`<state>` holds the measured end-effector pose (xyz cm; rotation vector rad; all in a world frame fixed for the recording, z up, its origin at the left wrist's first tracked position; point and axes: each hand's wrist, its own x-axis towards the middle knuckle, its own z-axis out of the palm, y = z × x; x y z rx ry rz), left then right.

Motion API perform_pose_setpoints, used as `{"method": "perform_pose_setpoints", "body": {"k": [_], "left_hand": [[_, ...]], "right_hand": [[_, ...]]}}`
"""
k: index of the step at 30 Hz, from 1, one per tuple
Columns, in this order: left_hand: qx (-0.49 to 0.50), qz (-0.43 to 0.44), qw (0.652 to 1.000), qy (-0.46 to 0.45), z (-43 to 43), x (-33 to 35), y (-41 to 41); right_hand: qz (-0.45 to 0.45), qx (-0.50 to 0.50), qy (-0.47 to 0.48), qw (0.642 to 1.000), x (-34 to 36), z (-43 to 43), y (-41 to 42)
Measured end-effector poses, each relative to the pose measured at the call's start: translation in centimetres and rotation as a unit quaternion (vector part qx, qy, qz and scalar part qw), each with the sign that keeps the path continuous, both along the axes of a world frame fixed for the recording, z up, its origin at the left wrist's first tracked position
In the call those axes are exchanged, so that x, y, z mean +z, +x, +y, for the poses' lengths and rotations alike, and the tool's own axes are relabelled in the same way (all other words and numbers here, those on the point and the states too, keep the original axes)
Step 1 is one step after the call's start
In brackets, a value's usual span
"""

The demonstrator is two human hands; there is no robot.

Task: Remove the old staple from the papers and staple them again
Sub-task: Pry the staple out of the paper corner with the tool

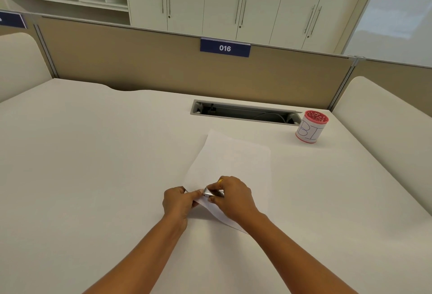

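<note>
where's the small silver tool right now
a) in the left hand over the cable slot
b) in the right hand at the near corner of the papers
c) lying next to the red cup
B: the right hand grips the silver tool against the near corner of the papers, which the left hand pinches.

White papers [230, 160], corner lifted, silver tool [211, 192] touching
</note>
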<state>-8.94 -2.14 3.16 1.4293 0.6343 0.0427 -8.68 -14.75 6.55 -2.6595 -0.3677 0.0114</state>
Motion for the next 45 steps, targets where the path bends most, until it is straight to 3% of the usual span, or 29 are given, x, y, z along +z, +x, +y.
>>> {"method": "perform_pose_setpoints", "body": {"k": [19,32,39,45], "left_hand": [[-0.022,0.026,0.987,-0.157,0.2,-0.3,0.4],[0.071,0.059,0.985,-0.143,-0.8,-1.0,0.2],[0.087,0.064,0.983,-0.148,-0.7,-1.5,0.6],[0.093,0.068,0.982,-0.15,-0.7,-1.7,0.9]], "right_hand": [[-0.009,0.002,0.084,0.996,-1.1,-0.6,0.3],[-0.028,-0.018,0.086,0.996,-2.2,0.2,-0.5],[-0.153,0.024,0.035,0.987,-3.0,0.6,-0.8],[-0.282,-0.006,-0.025,0.959,-3.4,1.1,-0.7]]}}
